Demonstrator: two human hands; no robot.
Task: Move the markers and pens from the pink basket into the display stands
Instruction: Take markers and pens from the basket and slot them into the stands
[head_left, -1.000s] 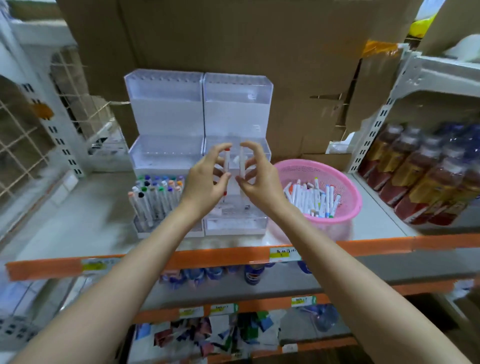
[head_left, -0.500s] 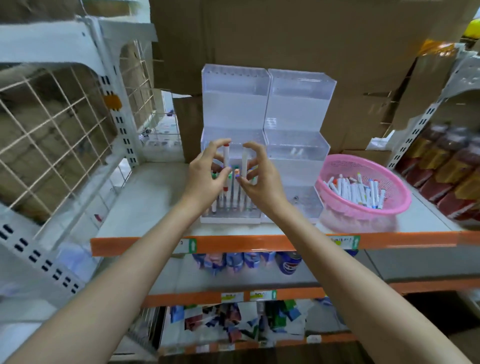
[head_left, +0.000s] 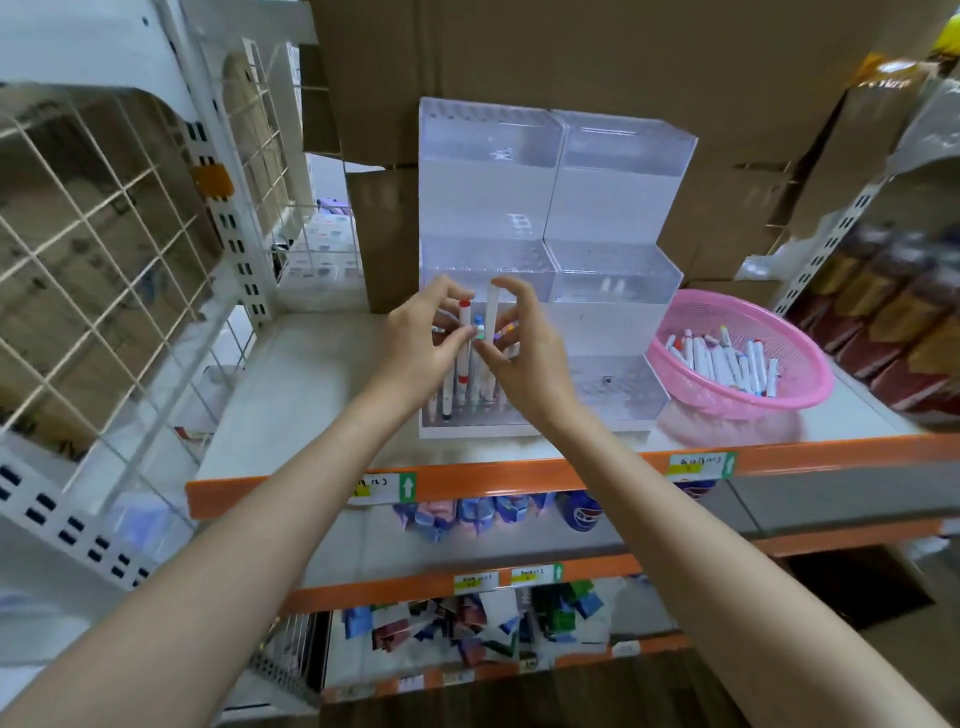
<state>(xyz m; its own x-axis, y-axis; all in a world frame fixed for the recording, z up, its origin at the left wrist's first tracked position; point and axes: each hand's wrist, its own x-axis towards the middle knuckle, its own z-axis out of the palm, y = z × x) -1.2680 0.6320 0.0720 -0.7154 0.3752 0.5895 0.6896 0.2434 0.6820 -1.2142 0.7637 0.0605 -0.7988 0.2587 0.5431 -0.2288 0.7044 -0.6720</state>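
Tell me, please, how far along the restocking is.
Done: several markers stand low in the left clear acrylic display stand. In hand: the left hand holds a red-capped white marker, the right hand a white marker. Remaining: many loose markers in the pink plastic basket.

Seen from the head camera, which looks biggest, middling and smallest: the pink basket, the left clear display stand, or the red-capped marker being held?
1. left clear display stand, tallest by far.
2. pink basket, wide but low.
3. red-capped marker, thin, in the left hand.
All sit about equally far away, so the order seems safe.
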